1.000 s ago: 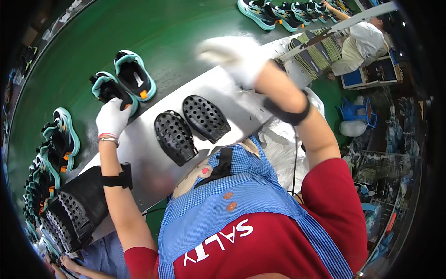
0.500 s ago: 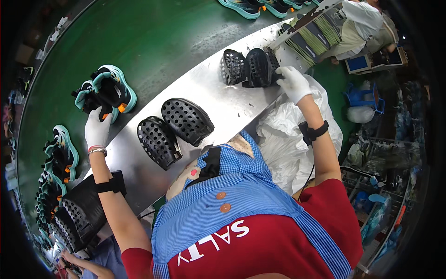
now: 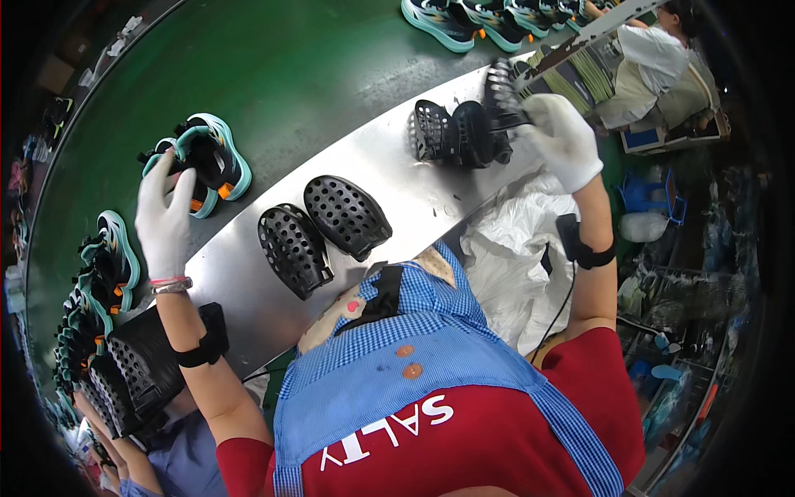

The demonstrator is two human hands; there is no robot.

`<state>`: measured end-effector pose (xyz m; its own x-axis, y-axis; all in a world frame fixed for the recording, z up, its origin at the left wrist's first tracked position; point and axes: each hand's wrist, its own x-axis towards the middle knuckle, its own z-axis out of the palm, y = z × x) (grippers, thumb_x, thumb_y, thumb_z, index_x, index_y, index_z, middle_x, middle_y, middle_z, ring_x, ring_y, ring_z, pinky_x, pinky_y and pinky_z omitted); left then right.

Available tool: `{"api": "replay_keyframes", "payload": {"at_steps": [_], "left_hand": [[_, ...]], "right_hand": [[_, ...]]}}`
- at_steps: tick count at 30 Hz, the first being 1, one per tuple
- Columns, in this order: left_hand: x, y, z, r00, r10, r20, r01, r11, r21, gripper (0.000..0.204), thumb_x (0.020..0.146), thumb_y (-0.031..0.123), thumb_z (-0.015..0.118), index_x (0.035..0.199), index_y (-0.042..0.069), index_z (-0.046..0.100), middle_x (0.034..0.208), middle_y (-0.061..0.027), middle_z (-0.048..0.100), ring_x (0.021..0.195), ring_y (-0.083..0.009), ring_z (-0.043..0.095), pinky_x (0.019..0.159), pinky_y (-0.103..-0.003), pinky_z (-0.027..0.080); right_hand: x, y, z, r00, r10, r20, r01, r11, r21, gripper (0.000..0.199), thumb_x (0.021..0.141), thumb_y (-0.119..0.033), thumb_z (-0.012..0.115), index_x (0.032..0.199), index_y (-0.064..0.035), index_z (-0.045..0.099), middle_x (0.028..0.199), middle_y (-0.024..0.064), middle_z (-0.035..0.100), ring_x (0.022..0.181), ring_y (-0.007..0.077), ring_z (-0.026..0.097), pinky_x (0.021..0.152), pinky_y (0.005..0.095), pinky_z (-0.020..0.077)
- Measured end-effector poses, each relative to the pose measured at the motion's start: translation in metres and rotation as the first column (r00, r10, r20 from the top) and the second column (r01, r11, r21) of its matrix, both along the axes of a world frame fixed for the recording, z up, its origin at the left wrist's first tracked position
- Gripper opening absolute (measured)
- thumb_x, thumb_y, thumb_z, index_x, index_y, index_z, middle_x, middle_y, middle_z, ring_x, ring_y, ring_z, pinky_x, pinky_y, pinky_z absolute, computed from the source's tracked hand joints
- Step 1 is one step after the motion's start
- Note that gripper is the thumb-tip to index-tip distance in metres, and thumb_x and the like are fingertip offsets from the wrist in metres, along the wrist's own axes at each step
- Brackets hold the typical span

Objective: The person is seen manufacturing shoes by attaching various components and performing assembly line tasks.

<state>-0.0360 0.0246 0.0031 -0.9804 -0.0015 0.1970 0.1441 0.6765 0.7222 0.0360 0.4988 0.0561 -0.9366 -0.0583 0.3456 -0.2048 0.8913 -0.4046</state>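
Observation:
My right hand (image 3: 565, 142), in a white glove, grips a black perforated plastic shoe insert (image 3: 502, 93), blurred, at the far right of the metal ledge. Just left of it stand two similar black inserts (image 3: 434, 131), upright and close together. My left hand (image 3: 163, 219), also gloved, is open, thumb and fingers apart. Its fingertips overlap the near one of a pair of black-and-turquoise sports shoes (image 3: 219, 157); whether they touch it I cannot tell. Two more perforated inserts (image 3: 346, 215) lie side by side at the middle of the ledge.
The metal ledge (image 3: 248, 240) runs along a green work surface (image 3: 306, 74). More shoes (image 3: 108, 261) line its left side and others (image 3: 443, 23) the far edge. Black inserts pile up (image 3: 149, 364) at lower left. White plastic sheeting (image 3: 522, 273) hangs at right. Co-workers sit at both ends.
My right hand has lifted an insert from the group and moved it away to the right. The left hand has drawn back slightly from the shoes, its fingers spreading.

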Motion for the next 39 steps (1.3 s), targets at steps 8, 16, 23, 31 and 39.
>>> {"api": "replay_keyframes", "payload": {"at_steps": [8,16,23,31,39], "left_hand": [[0.038,0.061,0.004,0.778,-0.623,0.088,-0.15,-0.047,0.988,0.058,0.096,0.048,0.046,0.132,0.003,0.042,0.122,-0.0176,0.056,0.111,-0.0261,0.057,0.096,-0.041,0.046],[0.045,0.023,-0.025,0.966,-0.243,0.092,-0.052,0.169,0.984,0.026,0.096,0.024,0.056,0.115,0.007,0.053,0.105,-0.0056,0.059,0.098,-0.0146,0.058,0.09,-0.033,0.048],[0.044,0.0,-0.028,0.964,-0.255,0.072,-0.079,-0.017,0.997,0.025,0.097,0.02,0.055,0.117,0.006,0.054,0.105,-0.0031,0.06,0.097,-0.0143,0.058,0.09,-0.031,0.047],[0.032,-0.022,-0.036,0.998,0.038,0.055,-0.05,0.971,0.235,0.046,0.081,0.032,0.066,0.11,-0.003,0.059,0.114,-0.0193,0.055,0.095,-0.0291,0.06,0.083,-0.034,0.049],[-0.001,0.001,-0.091,0.994,0.093,-0.06,-0.103,0.977,-0.185,0.019,0.08,0.018,0.066,0.091,0.004,0.061,0.092,-0.0142,0.058,0.087,-0.0315,0.061,0.074,-0.041,0.051]], "right_hand": [[-0.037,-0.203,0.022,0.639,0.764,-0.086,-0.767,0.626,-0.137,0.032,0.073,-0.007,0.069,0.103,-0.0042,0.057,0.093,0.0129,0.059,0.088,0.0328,0.058,0.076,0.0381,0.049],[-0.062,-0.27,-0.003,0.675,0.549,0.493,-0.46,0.836,-0.299,0.051,0.079,-0.044,0.068,0.106,-0.0014,0.061,0.083,0.017,0.065,0.077,0.029,0.065,0.071,0.0354,0.0509],[-0.071,-0.305,-0.004,0.693,0.477,0.541,-0.522,0.849,-0.081,0.043,0.079,-0.045,0.064,0.087,-0.0023,0.065,0.076,0.0189,0.064,0.073,0.0324,0.065,0.068,0.038,0.0503],[-0.121,-0.313,-0.018,0.542,0.406,0.736,-0.222,0.914,-0.34,0.039,0.077,-0.04,0.064,0.082,-0.0017,0.068,0.064,0.0009,0.058,0.056,0.0111,0.052,0.054,0.0272,0.0433],[-0.179,-0.365,-0.027,0.639,0.232,0.734,-0.467,0.875,0.13,0.044,0.073,-0.038,0.055,0.088,0.0003,0.07,0.074,0.0204,0.066,0.069,0.0317,0.065,0.066,0.0354,0.0513]]}}
